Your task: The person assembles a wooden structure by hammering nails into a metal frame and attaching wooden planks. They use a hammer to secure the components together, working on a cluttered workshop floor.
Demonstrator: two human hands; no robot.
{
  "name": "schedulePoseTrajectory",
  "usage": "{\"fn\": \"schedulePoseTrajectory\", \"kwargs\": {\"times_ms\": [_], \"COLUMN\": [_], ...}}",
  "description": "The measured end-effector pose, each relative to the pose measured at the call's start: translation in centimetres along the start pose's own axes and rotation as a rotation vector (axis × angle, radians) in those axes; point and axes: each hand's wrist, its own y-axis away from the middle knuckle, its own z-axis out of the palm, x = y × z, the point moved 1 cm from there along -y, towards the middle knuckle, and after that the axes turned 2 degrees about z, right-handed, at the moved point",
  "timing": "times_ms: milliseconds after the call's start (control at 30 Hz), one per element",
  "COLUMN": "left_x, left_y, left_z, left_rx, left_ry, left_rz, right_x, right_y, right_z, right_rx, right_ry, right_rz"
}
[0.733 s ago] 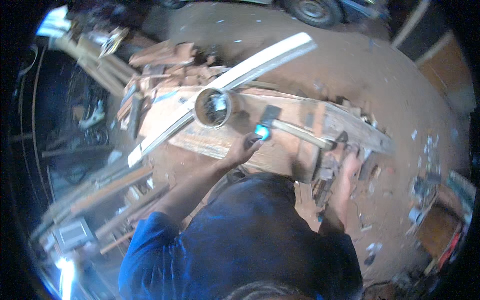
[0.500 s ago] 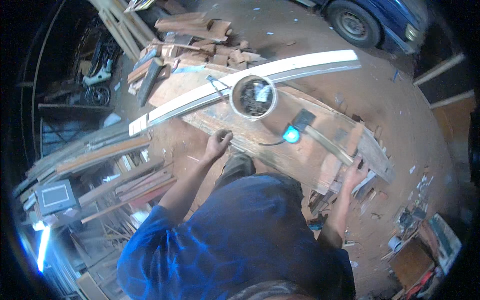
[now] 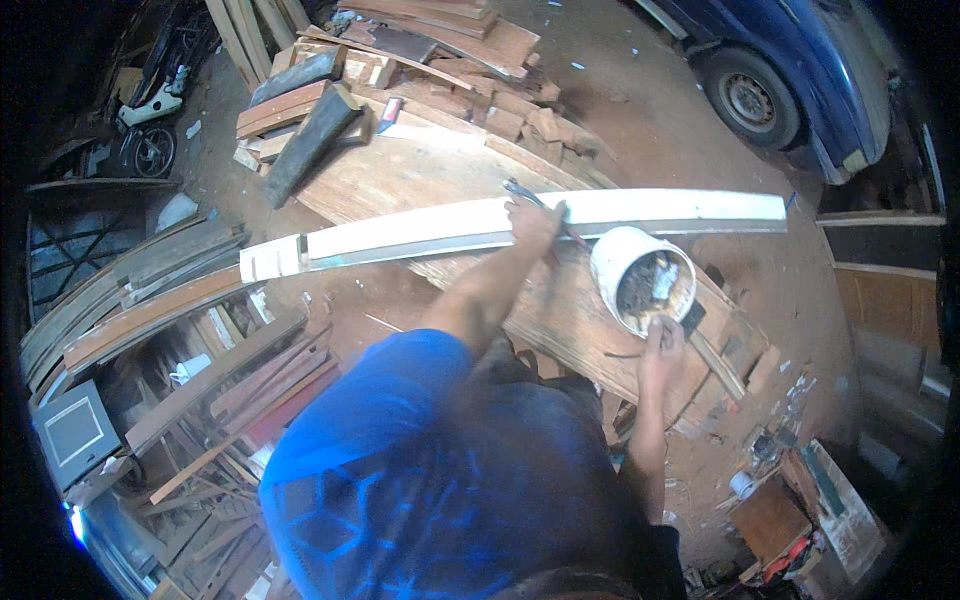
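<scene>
My left hand (image 3: pixel 537 228) reaches over the long white board (image 3: pixel 410 230), its fingers closed round a pair of pincers (image 3: pixel 524 192) whose metal head sticks out past them. My right hand (image 3: pixel 661 350) pinches the near rim of a white bucket (image 3: pixel 622 262). The bucket tilts toward me and holds small dark pieces, probably nails, and a pale scrap. Beyond the right hand lies a hammer, its wooden handle (image 3: pixel 722 368) pointing to the near right and its dark head (image 3: pixel 692 318) partly behind the bucket. A short black strap (image 3: pixel 622 355) shows left of that hand.
The plywood bench top (image 3: pixel 560 320) runs under the board and bucket. Wood offcuts (image 3: pixel 510 115) and a dark block (image 3: pixel 312 150) are piled at its far side. Stacked planks (image 3: pixel 170 300) lie at left. A blue vehicle (image 3: pixel 800 80) stands at far right.
My left hand has moved forward and taken hold of the pincers. My right hand has left the hammer's handle end for the bucket rim, and the bucket now tilts. The view has shifted.
</scene>
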Motion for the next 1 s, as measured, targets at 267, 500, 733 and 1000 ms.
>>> {"fn": "schedulePoseTrajectory", "kwargs": {"times_ms": [267,500,733,1000], "left_x": [-4.5,-9.8,-17.2,-24.2], "left_y": [-4.6,-17.0,-24.0,-10.7], "left_z": [-2.6,-16.4,-22.3,-19.5], "left_rx": [-0.168,-0.311,-0.278,0.153], "left_ry": [-0.184,-0.243,-0.671,0.022], "left_rz": [0.253,0.895,0.716,0.702], "right_x": [0.6,1.0,1.7,4.0], "right_y": [4.6,4.7,-0.7,-2.0], "right_z": [2.0,0.8,2.9,4.0], "right_rx": [0.086,0.302,0.132,-0.026], "right_ry": [-0.013,0.178,-0.216,-0.525], "right_rz": [0.091,0.029,0.553,0.636]}}
